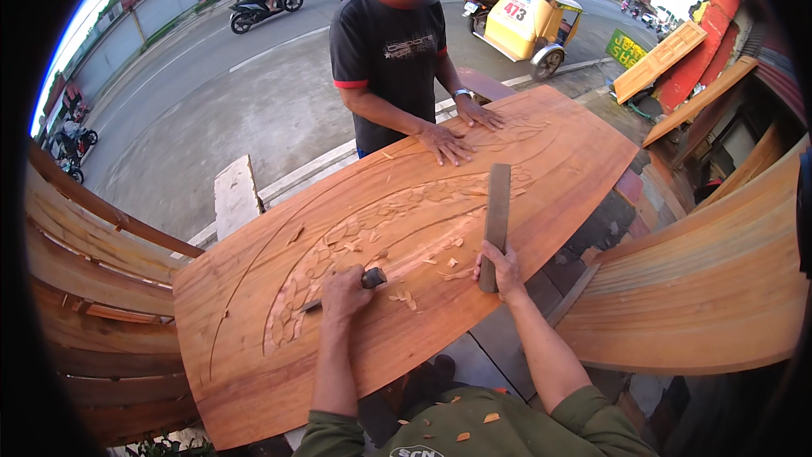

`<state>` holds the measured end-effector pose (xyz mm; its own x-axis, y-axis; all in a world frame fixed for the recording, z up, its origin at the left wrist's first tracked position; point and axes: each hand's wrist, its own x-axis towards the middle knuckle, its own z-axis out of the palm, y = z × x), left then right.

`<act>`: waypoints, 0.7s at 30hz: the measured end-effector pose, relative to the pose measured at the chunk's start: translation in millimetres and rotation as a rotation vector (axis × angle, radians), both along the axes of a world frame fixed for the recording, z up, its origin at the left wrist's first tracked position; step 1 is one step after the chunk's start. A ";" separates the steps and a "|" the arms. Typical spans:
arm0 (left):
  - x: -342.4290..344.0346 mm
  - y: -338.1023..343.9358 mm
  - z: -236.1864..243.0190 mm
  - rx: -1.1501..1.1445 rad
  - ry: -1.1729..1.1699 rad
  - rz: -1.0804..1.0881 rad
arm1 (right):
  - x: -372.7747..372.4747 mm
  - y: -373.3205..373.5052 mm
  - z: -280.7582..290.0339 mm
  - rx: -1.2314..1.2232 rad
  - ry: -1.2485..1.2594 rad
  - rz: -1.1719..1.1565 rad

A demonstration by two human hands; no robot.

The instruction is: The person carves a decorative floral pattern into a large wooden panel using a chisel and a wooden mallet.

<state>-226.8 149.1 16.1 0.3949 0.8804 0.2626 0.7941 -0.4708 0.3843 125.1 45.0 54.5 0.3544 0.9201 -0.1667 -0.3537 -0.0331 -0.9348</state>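
Note:
A wide reddish-brown wooden panel (241, 393) lies before me, cut with curved grooves and a band of carved leaf-like shapes. My left hand (343, 296) is closed around a chisel (373, 278); its dark handle end sticks out on the right. The blade shows on the left of my fist, low over the carved band. My right hand (504, 272) grips the near end of a long rectangular wooden bar (498, 207), its far end pointing away from me over the panel. Pale wood shavings (406, 298) are scattered around the carving, between my hands and beyond.
Across the panel a person in a dark shirt (389, 59) rests both hands (446, 144) flat on it. Wooden boards lean at left (110, 305) and right (694, 288). Behind runs a road with motorcycles (264, 4) and a yellow sidecar (524, 21).

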 end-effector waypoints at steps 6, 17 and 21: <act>0.2 0.6 -2.0 0.005 0.033 0.003 | 2.2 0.8 -4.0 0.001 -0.012 -0.011; -0.5 -1.6 8.7 -0.069 0.022 -0.006 | 4.4 2.1 -10.3 -0.010 -0.040 0.010; -3.5 0.2 3.1 -0.038 0.014 -0.035 | 3.7 3.5 -12.1 -0.012 -0.046 0.001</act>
<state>-230.3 149.3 19.3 0.4287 0.8754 0.2233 0.7830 -0.4833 0.3916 128.8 48.6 42.4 0.3610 0.9185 -0.1616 -0.3107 -0.0449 -0.9494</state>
